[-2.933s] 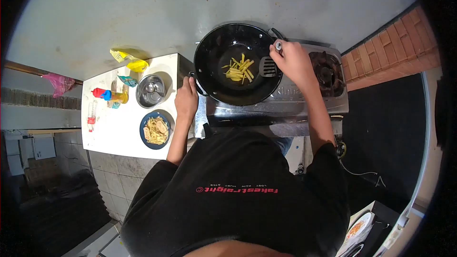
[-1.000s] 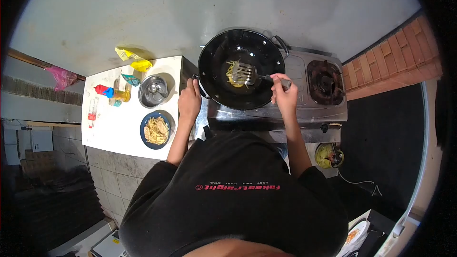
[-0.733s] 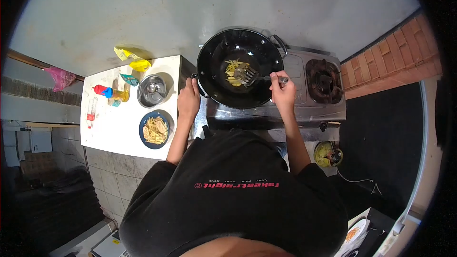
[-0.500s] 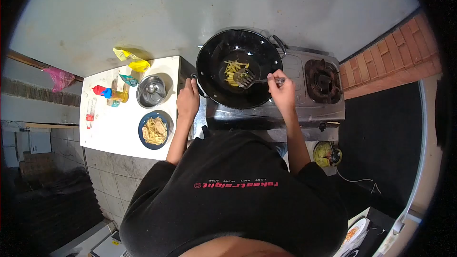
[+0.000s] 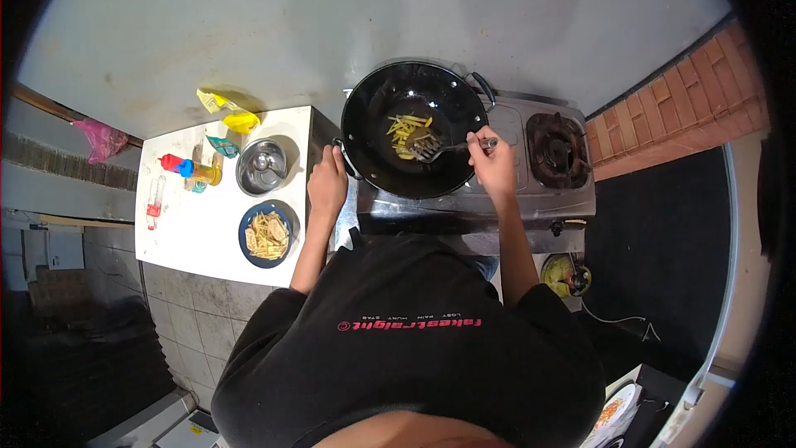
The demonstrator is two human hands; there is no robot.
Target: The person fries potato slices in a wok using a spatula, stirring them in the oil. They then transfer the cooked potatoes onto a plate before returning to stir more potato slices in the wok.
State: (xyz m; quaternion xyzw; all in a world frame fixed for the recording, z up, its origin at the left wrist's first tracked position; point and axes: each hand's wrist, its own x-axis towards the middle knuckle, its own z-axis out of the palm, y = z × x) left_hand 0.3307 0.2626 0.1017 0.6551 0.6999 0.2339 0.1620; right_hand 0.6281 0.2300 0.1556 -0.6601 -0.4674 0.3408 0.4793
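Note:
A black wok (image 5: 390, 178) sits on the left side of the stove, with yellow strips of food (image 5: 406, 129) in its middle. My right hand (image 5: 491, 162) is closed round the handle of a slotted metal spatula (image 5: 427, 148), whose blade is down in the wok against the right edge of the strips. At the wok's left side, my left hand (image 5: 328, 181) is closed on the wok's left handle (image 5: 348, 161), which its fingers partly cover.
On the white table (image 5: 191, 241) at the left are a steel bowl (image 5: 262, 168), a dark blue bowl (image 5: 266, 234) of food, a red and blue-capped bottle (image 5: 199, 171) and a yellow bag (image 5: 236, 114). A second burner (image 5: 557, 150) is at the right.
The spatula has come down from the wok's right rim and over the strips, then slid slightly right off them. The strips lie more spread. My left hand has stayed at the handle.

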